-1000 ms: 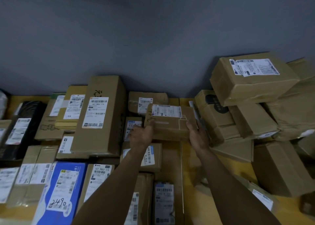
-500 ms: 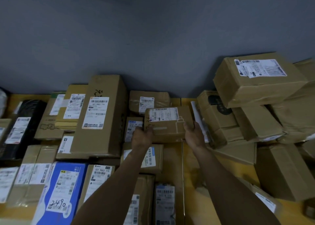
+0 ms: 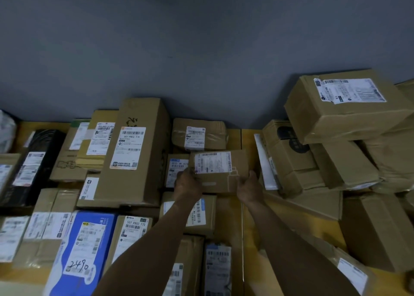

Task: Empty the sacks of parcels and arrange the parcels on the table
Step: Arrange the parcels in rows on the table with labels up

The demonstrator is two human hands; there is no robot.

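Note:
A small brown cardboard parcel (image 3: 220, 172) with a white label is held between both hands in the middle of the yellow table (image 3: 248, 226). My left hand (image 3: 187, 184) grips its left near corner and my right hand (image 3: 249, 187) grips its right near edge. It sits just in front of a taped brown parcel (image 3: 199, 134) by the wall and overlaps a small labelled parcel (image 3: 175, 168). No sack is in view.
A tall long box (image 3: 134, 150) lies to the left, with a blue parcel (image 3: 83, 251) and a black parcel (image 3: 33, 163) among several others. An untidy heap of brown boxes (image 3: 347, 139) fills the right. A grey wall (image 3: 179, 49) closes the back.
Both hands have carried the small parcel slightly toward me and lower, and it now lies flatter among the arranged parcels. Nothing else has shifted.

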